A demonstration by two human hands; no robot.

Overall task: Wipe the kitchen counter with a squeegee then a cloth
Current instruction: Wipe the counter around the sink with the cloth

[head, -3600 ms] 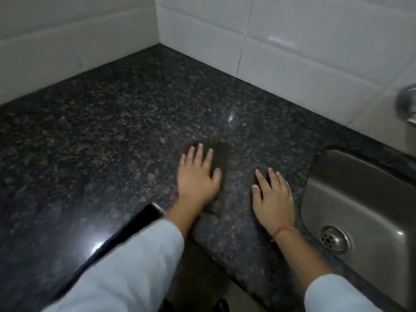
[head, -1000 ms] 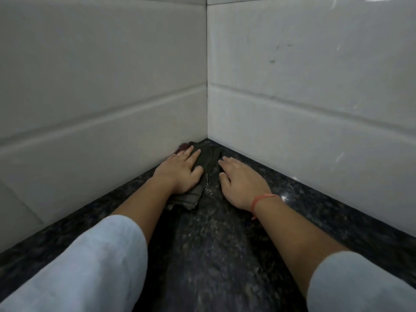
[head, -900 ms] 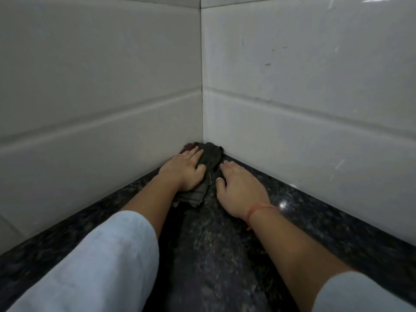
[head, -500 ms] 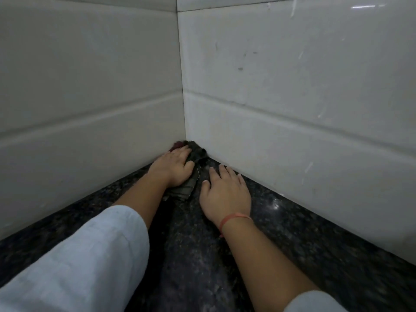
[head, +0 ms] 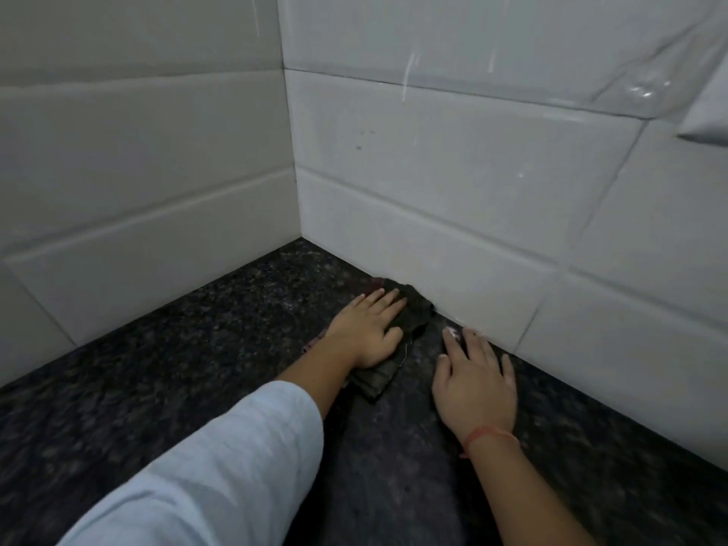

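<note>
A dark folded cloth (head: 414, 314) lies on the black speckled granite counter (head: 177, 372), its far edge against the right tiled wall. My left hand (head: 364, 333) presses flat on the cloth, fingers pointing to the wall. My right hand (head: 474, 382) rests flat on the bare counter just right of the cloth, fingers spread, a red thread around its wrist. No squeegee is in view.
White tiled walls (head: 453, 199) meet in a corner (head: 297, 206) left of the hands and close off the counter at the back and left. A white object's edge (head: 705, 128) sticks out at the upper right.
Both hands and the cloth have slid right, out of the wall corner and along the base of the right wall. Earlier still they were near the sink.
</note>
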